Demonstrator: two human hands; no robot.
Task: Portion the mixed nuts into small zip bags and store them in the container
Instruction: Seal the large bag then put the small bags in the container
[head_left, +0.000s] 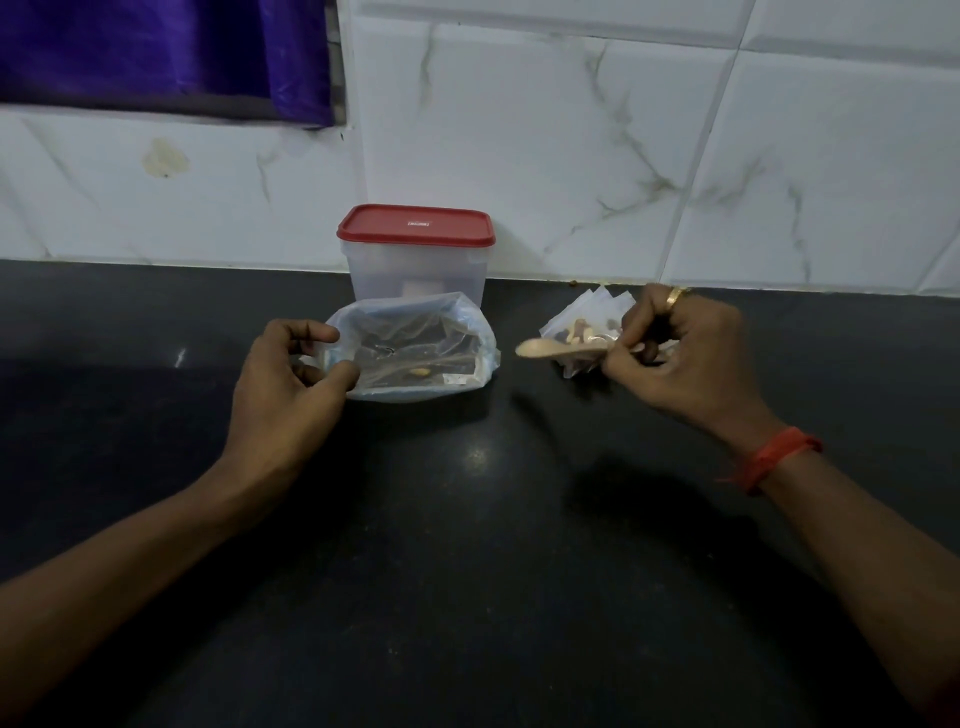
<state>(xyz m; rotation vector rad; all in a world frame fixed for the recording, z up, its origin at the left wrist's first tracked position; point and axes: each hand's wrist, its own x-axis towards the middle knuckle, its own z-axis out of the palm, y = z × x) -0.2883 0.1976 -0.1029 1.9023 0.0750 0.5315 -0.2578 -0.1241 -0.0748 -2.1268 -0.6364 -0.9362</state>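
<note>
Dark counter (467, 545) nearest. Left hand (291, 364) pinches the rim of the large clear bag (441, 332), which is nearly empty, with one nut (420, 372) inside. Right hand (680, 353) grips the wooden spoon (556, 349) over the filled small zip bags (582, 322). Container (415, 265) stands behind, lid (415, 226) on. Risks: slack rim folds under the spoon; any unsealed bag spills.

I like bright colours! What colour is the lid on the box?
Red. The lid shows best in the head view, on the clear box.
</note>
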